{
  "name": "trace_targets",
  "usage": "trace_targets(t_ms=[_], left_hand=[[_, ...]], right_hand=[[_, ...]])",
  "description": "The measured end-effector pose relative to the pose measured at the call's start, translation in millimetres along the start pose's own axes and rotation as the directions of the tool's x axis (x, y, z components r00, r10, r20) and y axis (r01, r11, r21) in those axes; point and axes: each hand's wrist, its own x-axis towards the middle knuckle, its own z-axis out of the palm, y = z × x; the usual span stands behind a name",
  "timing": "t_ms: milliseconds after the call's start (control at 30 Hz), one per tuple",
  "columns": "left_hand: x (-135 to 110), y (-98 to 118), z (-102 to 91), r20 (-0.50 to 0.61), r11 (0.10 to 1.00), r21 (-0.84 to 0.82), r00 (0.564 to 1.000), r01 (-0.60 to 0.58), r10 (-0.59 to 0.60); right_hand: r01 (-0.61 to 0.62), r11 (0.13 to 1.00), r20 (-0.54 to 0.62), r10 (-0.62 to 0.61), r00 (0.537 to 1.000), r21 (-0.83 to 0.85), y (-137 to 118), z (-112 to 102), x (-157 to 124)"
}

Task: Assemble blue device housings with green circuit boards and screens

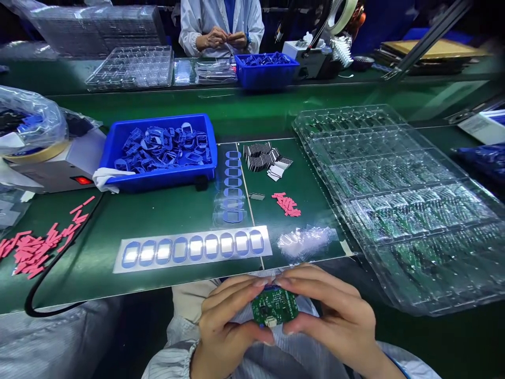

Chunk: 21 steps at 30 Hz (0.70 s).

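Observation:
Both my hands hold a small green circuit board [275, 306] close to my body, below the table's front edge. My left hand [224, 321] grips its left side with fingers curled over the top and thumb underneath. My right hand [335, 313] grips its right side the same way. A blue part shows at the board's top edge under my fingertips. On the table just ahead lies a white strip [193, 247] of blue oval rings, with a heap of clear film pieces [302, 239] to its right.
A blue bin [160, 152] of blue frames stands at centre left, beside a tape dispenser [55, 163]. Pink strips [35, 247] lie at left and in a small pile [287, 204] at centre. Stacked clear trays [402, 205] fill the right. Across the belt a person [221, 26] works.

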Motion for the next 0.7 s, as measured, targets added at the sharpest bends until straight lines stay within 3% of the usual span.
trace_targets(t_ms=[100,300,467,600,700], left_hand=[[5,0,-1.5,-0.03,0.999,0.011,0.999,-0.045,0.046],[6,-5,-11.7,-0.066,0.989,0.059,0.988,-0.137,0.141],[6,-23,-35.9,-0.058,0.961,0.252,0.99,-0.112,0.13],[20,-46,-68.7,-0.12,0.86,0.51,0.991,0.014,0.055],[31,-62,-91.2,-0.075,0.778,0.628,0.995,-0.003,0.064]], right_hand=[[0.038,0.998,0.011,-0.038,0.999,-0.055,-1,0,5],[0.155,0.987,0.178,-0.144,0.973,-0.049,-1,2,27],[0.217,0.976,0.228,-0.205,0.952,-0.03,7,18,57],[0.263,0.905,0.243,-0.187,0.952,-0.334,39,23,99],[0.245,0.829,0.165,-0.186,0.969,-0.503,77,18,146]])
